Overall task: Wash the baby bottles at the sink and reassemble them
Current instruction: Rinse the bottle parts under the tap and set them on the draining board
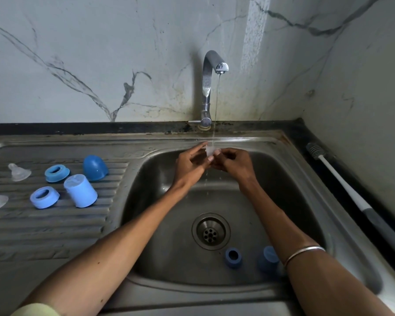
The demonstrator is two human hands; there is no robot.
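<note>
Both hands were out over the far side of the sink (306, 169), right under the thin stream of water (216, 103) running from the tap (211, 71). The left hand (189, 164) and the right hand (234, 164) met around 1 small clear teat (211, 151), each pinching it with curled fingertips while the water fell on it and ran down between the wrists. A thin metal bangle (304, 253) sat on the right forearm. Down in the basin, just past the drain (211, 231) on the near side, lay a dark blue ring (233, 257) and beside it a blue cap (269, 258), partly hidden by the right arm. On the ribbed draining board (55, 224) to the left stood 2 lighter blue rings (56, 173) (44, 197), a pale blue cap (80, 190) and a rounder, darker blue cap (95, 167), all close together but apart. Farther left was another clear teat (18, 172), and 2 more clear pieces were cut off at the frame edge; I could not tell what they were. A long bottle brush (342, 183) lay on the dark counter to the right of the sink.
</note>
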